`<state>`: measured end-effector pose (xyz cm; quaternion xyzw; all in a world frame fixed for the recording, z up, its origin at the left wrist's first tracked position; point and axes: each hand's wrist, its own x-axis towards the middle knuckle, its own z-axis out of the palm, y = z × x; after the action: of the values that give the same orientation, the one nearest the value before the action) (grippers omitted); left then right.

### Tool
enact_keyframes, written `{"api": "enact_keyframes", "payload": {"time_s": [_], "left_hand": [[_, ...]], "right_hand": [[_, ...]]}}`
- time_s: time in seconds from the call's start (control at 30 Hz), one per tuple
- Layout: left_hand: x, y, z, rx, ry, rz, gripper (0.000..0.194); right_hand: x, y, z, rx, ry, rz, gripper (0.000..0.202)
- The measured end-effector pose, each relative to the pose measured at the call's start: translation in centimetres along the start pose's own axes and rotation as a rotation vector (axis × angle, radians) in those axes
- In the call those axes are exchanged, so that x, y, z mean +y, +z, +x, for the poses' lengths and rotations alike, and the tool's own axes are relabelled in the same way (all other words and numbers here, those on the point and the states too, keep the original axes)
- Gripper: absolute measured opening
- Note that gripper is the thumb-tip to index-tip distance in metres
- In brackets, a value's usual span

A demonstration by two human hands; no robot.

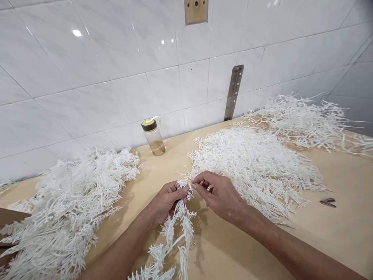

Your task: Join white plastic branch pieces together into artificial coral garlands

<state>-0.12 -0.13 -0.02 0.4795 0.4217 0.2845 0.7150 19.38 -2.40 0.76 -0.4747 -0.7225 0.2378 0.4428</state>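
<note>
Grips a white plastic foliage strand (188, 229) in the left hand (167, 200), with thumb pressed over the upper end, nearer than the clear plastic bottle (154, 142) and slightly right of it. Trails downward from that grip in feathery branches. Pinches at that same end with the right hand (220, 192), thumb and forefinger tips together, nearer than the bottle and farther right; cannot tell exactly which bit between them. Just beyond the right hand, right of the bottle, a dense heap of white sprigs (250, 163); farther right, a looser tangle of thin white stems (305, 116). Well right of the bottle and nearer, a small dark metal tool (328, 202), type unclear. Left of the bottle, a large pile of white fronds (87, 190). Upright on the tan tabletop (233, 249), the bottle itself, dark-capped, with brownish liquid low inside. Behind it, marbled wall tiles (87, 77); to its right, a tilted perforated metal strip (233, 93); high above, rightward, a yellowed wall plate (196, 11).
</note>
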Motion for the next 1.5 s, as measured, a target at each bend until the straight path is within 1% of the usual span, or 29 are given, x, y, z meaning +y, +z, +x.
{"api": "enact_keyframes", "payload": {"time_s": [0.1, 0.3, 0.5, 0.63, 0.7, 0.83, 1.03, 1.2, 1.3, 1.37, 1.5], "left_hand": [[0.07, 0.08, 0.01, 0.000, 0.001, 0.002, 0.042], [0.22, 0.17, -0.03, 0.021, -0.014, 0.000, 0.043], [0.21, 0.14, -0.18, -0.001, -0.003, 0.006, 0.042], [0.15, 0.04, -0.15, -0.026, -0.033, -0.051, 0.042], [0.18, -0.08, -0.11, -0.028, -0.058, -0.095, 0.041], [0.22, -0.42, -0.01, -0.053, -0.082, -0.152, 0.040], [0.14, -0.75, 0.10, -0.129, -0.116, -0.148, 0.038], [0.20, -0.57, 0.13, -0.126, -0.127, -0.137, 0.038], [0.20, -0.41, 0.17, -0.101, -0.119, -0.132, 0.041], [0.22, -0.30, 0.11, -0.084, -0.113, -0.122, 0.042], [0.29, -0.05, -0.18, -0.082, -0.088, -0.082, 0.044]], "right_hand": [[0.24, 0.27, -0.08, -0.023, 0.013, 0.006, 0.012], [0.47, 0.39, -0.21, -0.028, -0.007, 0.002, 0.011], [0.47, 0.68, -0.12, 0.010, -0.092, -0.024, 0.012], [0.42, 0.57, -0.09, 0.019, -0.145, -0.007, 0.013], [0.42, 0.48, -0.12, 0.012, -0.144, 0.015, 0.013], [0.37, 0.38, -0.17, -0.015, -0.101, 0.068, 0.012], [-0.11, 0.29, -0.13, -0.025, -0.057, 0.141, 0.010], [-0.42, 0.27, -0.15, -0.026, -0.041, 0.148, 0.011], [-0.46, 0.28, -0.03, -0.044, -0.010, 0.163, 0.014], [-0.42, 0.30, 0.03, -0.073, 0.034, 0.189, 0.016], [-0.41, 0.29, -0.07, -0.146, 0.172, 0.294, 0.021]]}}
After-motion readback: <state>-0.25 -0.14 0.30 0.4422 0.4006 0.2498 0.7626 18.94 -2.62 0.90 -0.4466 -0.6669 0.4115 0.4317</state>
